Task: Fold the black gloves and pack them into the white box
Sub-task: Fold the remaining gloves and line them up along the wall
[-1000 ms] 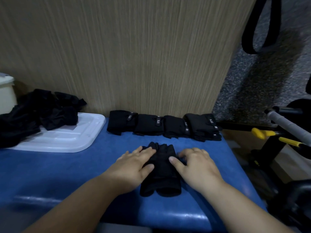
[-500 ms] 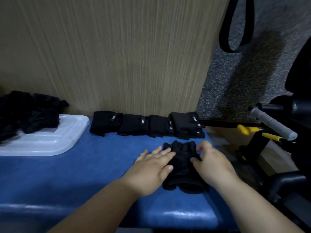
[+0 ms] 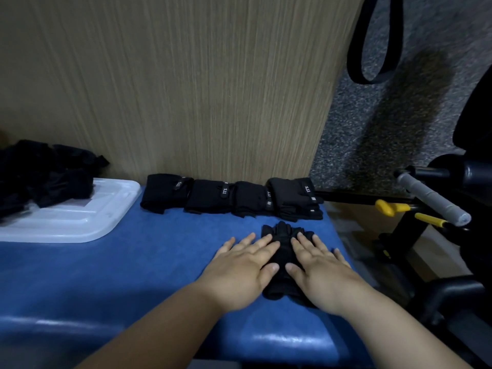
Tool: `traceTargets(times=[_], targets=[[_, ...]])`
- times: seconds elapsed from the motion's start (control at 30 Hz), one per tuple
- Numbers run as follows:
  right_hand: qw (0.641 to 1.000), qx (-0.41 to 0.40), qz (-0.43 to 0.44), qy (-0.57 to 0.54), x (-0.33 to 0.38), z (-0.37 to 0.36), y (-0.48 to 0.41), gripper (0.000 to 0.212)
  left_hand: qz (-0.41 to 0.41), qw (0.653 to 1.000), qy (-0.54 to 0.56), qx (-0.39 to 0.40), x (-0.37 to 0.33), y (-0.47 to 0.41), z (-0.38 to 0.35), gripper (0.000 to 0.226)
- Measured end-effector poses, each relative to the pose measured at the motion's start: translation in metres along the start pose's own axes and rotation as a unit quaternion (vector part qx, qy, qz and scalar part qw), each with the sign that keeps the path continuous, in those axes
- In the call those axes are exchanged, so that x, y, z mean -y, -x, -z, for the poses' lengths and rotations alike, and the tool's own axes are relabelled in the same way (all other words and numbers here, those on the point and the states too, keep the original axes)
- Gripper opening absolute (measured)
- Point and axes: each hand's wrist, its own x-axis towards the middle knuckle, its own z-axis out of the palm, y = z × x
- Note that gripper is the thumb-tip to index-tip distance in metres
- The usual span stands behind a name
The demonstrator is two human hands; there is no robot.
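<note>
Far left, a loose glove pile (image 3: 45, 174) sits partly on a white lid (image 3: 80, 222), which lies on the blue bench (image 3: 119, 262). White box itself not in view. Along the wood panel (image 3: 186, 89) at the bench's back edge, a row of four folded gloves (image 3: 231, 195), touching side by side, small tags visible. Just in front of the row's right end, apart from it, lies the glove pair (image 3: 283, 241) being worked, fingertips pointing toward the panel. Left hand (image 3: 242, 270) flat on its left half, fingers spread, palm down, gripping nothing. Right hand (image 3: 319, 272) flat on its right half, also splayed and pressing, not grasping. Thumbs nearly meet over the glove's middle. Right of the bench: carpet floor (image 3: 372, 115), grey-handled bar (image 3: 431, 198), yellow-tipped parts (image 3: 391, 207), black loop (image 3: 372, 38) hanging at top.
</note>
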Motion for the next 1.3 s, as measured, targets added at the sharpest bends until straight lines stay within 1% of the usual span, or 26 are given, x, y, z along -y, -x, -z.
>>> traceTargets(times=[0.07,0.13,0.23,0.33,0.4,0.47,0.6,0.7,0.83,1.0,1.13,1.2,1.3], targets=[[1.000,-0.004,-0.007,0.008,0.002,0.000,0.000,0.063,0.003,1.000,0.010,-0.004,0.000,0.000,0.000,0.055],[0.999,-0.026,-0.011,0.017,0.004,0.003,0.001,0.062,0.007,1.000,0.023,-0.016,0.002,0.002,0.001,0.058],[0.993,-0.114,0.007,-0.005,0.012,0.012,0.003,0.053,0.021,0.998,0.047,-0.038,0.006,0.010,0.006,0.059],[0.971,-0.217,0.068,-0.068,0.032,0.017,0.004,0.041,0.053,0.995,0.063,-0.057,0.019,0.023,0.014,0.056],[0.959,-0.246,0.108,-0.085,0.052,0.017,0.004,0.035,0.076,0.993,0.057,-0.071,0.032,0.035,0.022,0.053],[0.955,-0.236,0.138,-0.116,0.076,0.015,0.003,0.031,0.103,0.990,0.052,-0.083,0.050,0.049,0.032,0.050],[0.945,-0.201,0.189,-0.176,0.129,0.007,-0.002,0.025,0.181,0.974,0.091,-0.106,0.098,0.087,0.052,0.049],[0.943,-0.167,0.213,-0.196,0.169,-0.002,-0.006,0.022,0.244,0.951,0.118,-0.149,0.136,0.119,0.069,0.047],[0.937,-0.130,0.246,-0.210,0.215,-0.013,-0.016,0.020,0.320,0.919,0.106,-0.203,0.180,0.161,0.087,0.045],[0.929,-0.095,0.280,-0.222,0.271,-0.017,-0.026,0.020,0.376,0.878,0.117,-0.274,0.221,0.198,0.103,0.045],[0.913,-0.077,0.285,-0.281,0.323,-0.015,-0.039,0.021,0.411,0.839,0.127,-0.332,0.249,0.214,0.110,0.041],[0.901,-0.048,0.266,-0.340,0.351,-0.015,-0.047,0.026,0.422,0.821,0.142,-0.358,0.260,0.217,0.110,0.041],[0.876,0.011,0.233,-0.423,0.388,-0.016,-0.060,0.037,0.418,0.804,0.163,-0.391,0.272,0.218,0.110,0.043]])
